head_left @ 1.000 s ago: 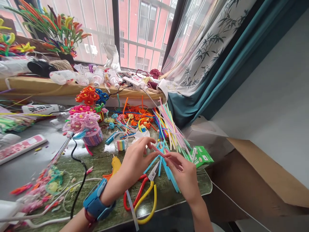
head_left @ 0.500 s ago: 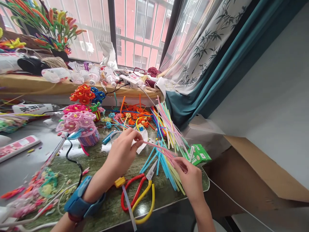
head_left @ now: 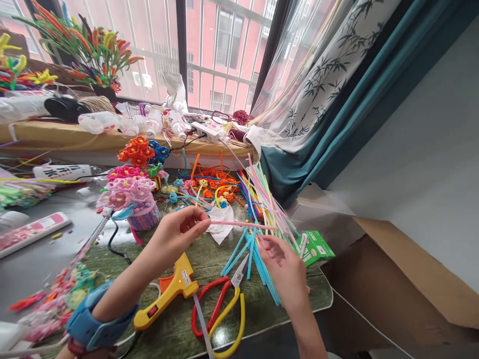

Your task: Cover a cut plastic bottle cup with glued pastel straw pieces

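My left hand [head_left: 183, 227] is closed in a pinch on one end of a pink pipe cleaner [head_left: 243, 224], which stretches to the right above the table. Below its far end, my right hand [head_left: 282, 264] is curled, with pink pipe cleaners [head_left: 261, 241] showing at its fingertips; the palm side is partly hidden. Beneath that hand lie light blue pipe cleaners [head_left: 262, 276]. Scissors [head_left: 224, 304] with red and yellow handles rest in front of them. A yellow glue gun [head_left: 172, 294] lies under my left forearm, a glue stick at its rear.
Pastel pipe cleaners [head_left: 264, 194] are heaped behind my right hand, by a green box [head_left: 316, 247]. A white paper piece [head_left: 220, 227] and orange pipe-cleaner flowers [head_left: 217, 179] lie farther back. At left stands a pink flower pot [head_left: 144, 217]. A cardboard box [head_left: 411, 269] is beyond the table's right edge.
My left hand has turned and shifted slightly left and down, and the pink pipe cleaner's far end now shows above my right hand. More of the glue gun is visible as the view shifted.
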